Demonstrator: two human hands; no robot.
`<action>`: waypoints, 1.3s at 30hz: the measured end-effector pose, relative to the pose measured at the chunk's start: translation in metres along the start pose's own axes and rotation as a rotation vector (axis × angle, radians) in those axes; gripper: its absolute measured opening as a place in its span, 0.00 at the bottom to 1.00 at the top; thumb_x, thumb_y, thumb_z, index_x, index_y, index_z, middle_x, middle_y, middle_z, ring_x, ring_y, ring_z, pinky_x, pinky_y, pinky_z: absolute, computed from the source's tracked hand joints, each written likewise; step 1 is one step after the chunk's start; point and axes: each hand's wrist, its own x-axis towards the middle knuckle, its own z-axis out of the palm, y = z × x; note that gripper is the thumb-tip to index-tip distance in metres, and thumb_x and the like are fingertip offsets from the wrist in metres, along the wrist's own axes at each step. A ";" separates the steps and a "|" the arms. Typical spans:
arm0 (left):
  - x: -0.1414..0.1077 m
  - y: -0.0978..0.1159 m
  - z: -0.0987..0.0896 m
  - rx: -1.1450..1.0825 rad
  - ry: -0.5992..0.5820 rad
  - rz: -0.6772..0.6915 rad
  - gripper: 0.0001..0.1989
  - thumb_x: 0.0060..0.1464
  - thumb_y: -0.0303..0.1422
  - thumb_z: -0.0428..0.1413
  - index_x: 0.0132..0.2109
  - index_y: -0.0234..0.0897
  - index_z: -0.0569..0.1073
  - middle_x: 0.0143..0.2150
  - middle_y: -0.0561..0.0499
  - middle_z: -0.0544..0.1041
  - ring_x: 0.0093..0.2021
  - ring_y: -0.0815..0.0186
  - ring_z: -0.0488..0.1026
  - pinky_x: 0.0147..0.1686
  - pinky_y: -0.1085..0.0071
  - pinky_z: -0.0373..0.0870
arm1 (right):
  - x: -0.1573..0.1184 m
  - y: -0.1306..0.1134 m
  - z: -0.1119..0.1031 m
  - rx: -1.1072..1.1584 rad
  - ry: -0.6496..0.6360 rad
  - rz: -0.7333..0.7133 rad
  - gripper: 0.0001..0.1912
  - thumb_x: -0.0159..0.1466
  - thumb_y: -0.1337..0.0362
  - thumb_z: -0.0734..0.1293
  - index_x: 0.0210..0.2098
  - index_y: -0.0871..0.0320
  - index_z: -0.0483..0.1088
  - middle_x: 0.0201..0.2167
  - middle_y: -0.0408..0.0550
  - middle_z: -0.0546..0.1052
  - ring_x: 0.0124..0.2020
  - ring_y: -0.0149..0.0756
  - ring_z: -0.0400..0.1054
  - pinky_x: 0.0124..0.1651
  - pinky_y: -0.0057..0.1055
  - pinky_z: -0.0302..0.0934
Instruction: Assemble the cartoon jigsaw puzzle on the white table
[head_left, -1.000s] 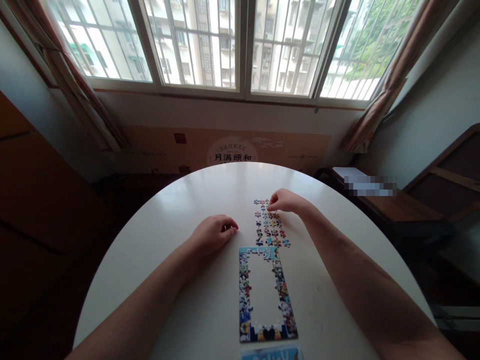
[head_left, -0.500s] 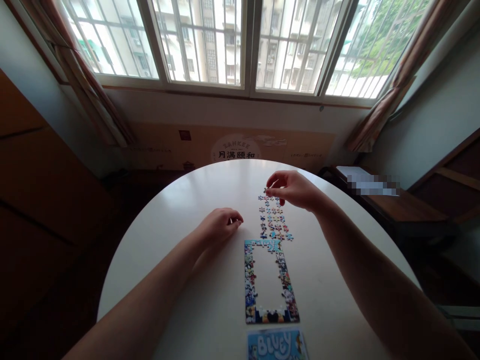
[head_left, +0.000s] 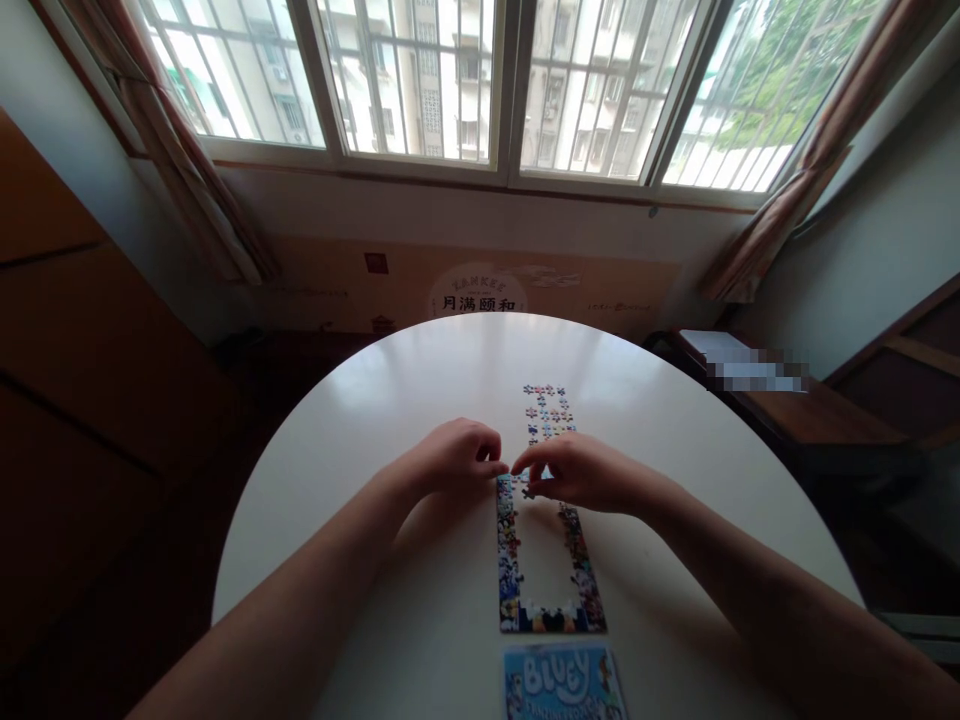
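Note:
A jigsaw puzzle frame (head_left: 508, 580), its colourful border joined and its middle bare white, lies on the round white table (head_left: 360, 400). My right hand (head_left: 566, 472) is over its top end, thumb and fingers closed on a small dark puzzle piece (head_left: 529, 491). My left hand (head_left: 465, 452) is at the frame's top left corner, fingers curled and the thumb near the edge; whether it grips anything is hidden. Beyond the frame, loose puzzle pieces (head_left: 553, 415) lie in rows, partly covered by my right hand.
A blue Bluey picture card or box (head_left: 559, 680) lies on the table below the frame. To the right stands a wooden bench (head_left: 840, 410) with a pale, blurred-out item on it. Barred windows (head_left: 420, 90) and tied curtains (head_left: 787, 200) are beyond the table.
My right hand has come down from the far end of the loose pieces to the frame's top, carrying a piece. My left hand has moved right to the frame's corner.

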 end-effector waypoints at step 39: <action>0.002 -0.001 0.005 0.033 -0.063 -0.096 0.13 0.51 0.44 0.62 0.28 0.40 0.73 0.27 0.55 0.72 0.28 0.69 0.64 0.28 0.70 0.53 | -0.010 0.007 0.024 -0.329 0.179 -0.183 0.09 0.69 0.62 0.66 0.38 0.48 0.80 0.39 0.39 0.81 0.38 0.34 0.70 0.39 0.33 0.60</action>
